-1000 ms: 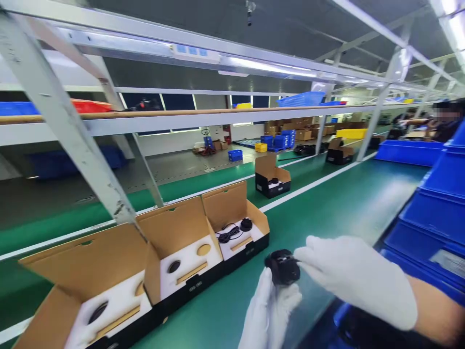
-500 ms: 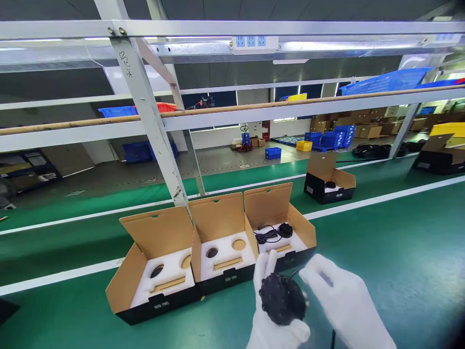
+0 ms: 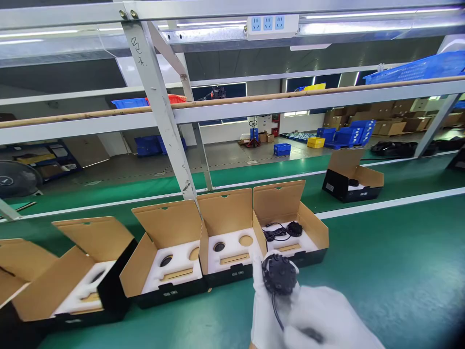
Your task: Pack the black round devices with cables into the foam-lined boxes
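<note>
A black round device (image 3: pixel 279 274) with a ridged edge rests in my left hand (image 3: pixel 259 300), which wears a white glove. From its near side a thin black cable (image 3: pixel 276 312) runs down to my right hand (image 3: pixel 327 317), also gloved and smeared by motion. The right fingers look closed around the cable, just beside the left palm. Beyond the hands stands an open box (image 3: pixel 308 254) whose white foam bears a similar black device (image 3: pixel 294 229) and a coiled cable (image 3: pixel 275 233). Left of it, another open box (image 3: pixel 236 275) shows foam with round cut-outs and a cardboard strip.
More open boxes stand leftward, including one (image 3: pixel 170 293) and a tilted one (image 3: pixel 74 317). Another box (image 3: pixel 352 194) is farther back on the green table (image 3: pixel 392 242). A metal post (image 3: pixel 163 111) rises behind the row, with a power strip (image 3: pixel 272 26) above.
The view has turned left, so more boxes show there. The device has turned, its cable now hanging toward me. My right hand has moved lower and closer to my left.
</note>
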Tool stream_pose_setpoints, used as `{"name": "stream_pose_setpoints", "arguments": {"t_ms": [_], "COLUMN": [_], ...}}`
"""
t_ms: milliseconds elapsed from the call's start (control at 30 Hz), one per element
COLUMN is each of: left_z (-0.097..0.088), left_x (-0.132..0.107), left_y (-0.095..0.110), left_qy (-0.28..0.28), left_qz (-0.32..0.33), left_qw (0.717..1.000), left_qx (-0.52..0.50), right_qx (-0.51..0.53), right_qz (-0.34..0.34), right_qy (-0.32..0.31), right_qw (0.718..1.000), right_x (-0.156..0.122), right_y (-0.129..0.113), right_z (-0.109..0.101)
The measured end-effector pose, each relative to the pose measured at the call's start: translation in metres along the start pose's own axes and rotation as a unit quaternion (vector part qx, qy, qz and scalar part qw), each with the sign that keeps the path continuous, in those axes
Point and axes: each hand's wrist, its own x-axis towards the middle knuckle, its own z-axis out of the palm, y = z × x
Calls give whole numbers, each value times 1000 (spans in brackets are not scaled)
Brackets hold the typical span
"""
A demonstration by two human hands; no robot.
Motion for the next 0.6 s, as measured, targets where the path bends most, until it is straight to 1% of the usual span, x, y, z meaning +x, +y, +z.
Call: {"name": "stream_pose_setpoints", "arguments": {"t_ms": [33,67,100,133,167,267,300,433,500,600], "left_z": [-4,-8,-12,-16,-19,-21,-19,-11,-10,-12], "left_x": [0,1,2,3,3,0,-2,-13,-14,-11], "left_y": [-1,-3,-5,-7,-10,-17,-18,-17,-16,-17], "left_qy": [-38,-84,-123,-147,-149,-104,-92,-71,-60,-64], "left_qz": [-3,-7,-9,-10,-11,-19,-27,-40,-43,-38], "left_qw": [999,996,991,986,985,990,991,986,984,987], "left_qx": [12,33,56,76,88,91,93,144,160,140], "right_qx": [44,85,125,156,182,233,239,271,288,284], "right_qz": [47,98,148,187,211,231,237,257,264,250], "right_qy": [10,36,66,80,65,-66,-93,-117,-126,-119], "right_qw": [998,991,979,966,958,942,937,920,912,918], "right_x": [7,15,23,31,38,51,53,54,53,51], "right_y": [3,6,10,13,15,18,18,15,14,15], "right_z": [-8,-16,-21,-24,-26,-23,-22,-22,-24,-26]}}
